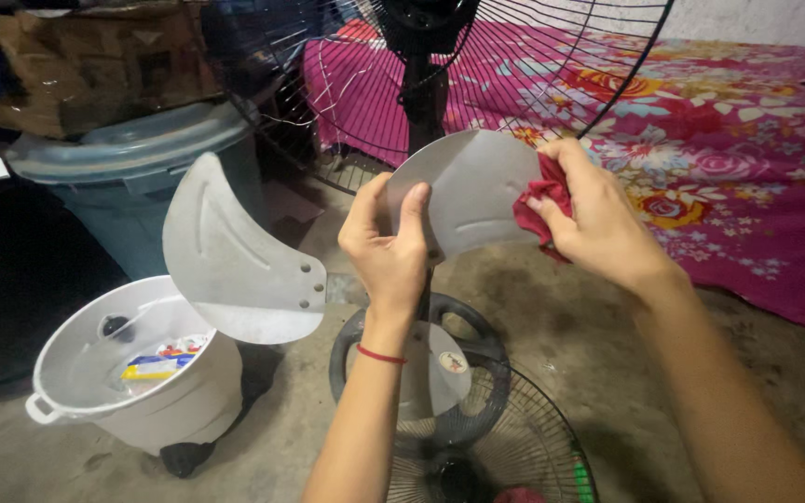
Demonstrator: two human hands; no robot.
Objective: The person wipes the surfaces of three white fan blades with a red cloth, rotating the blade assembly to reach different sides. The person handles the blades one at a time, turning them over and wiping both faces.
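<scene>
My left hand (387, 244) grips the near edge of a grey metal fan blade (470, 191), thumb and fingers pinching it. My right hand (593, 219) presses a red cloth (542, 200) against the blade's right side. A second grey blade (235, 261) of the same propeller sticks out to the left, with two rivets near its root. Behind the blades stands the fan's black post (421, 93) with its wire rear guard (552, 65).
A white bucket (184, 396) holding a small packet stands at lower left. A blue-grey lidded bin (132, 158) with a cardboard box on top is behind it. The detached wire front guard (505, 447) lies on the concrete floor. A pink floral mattress (729, 140) fills the right.
</scene>
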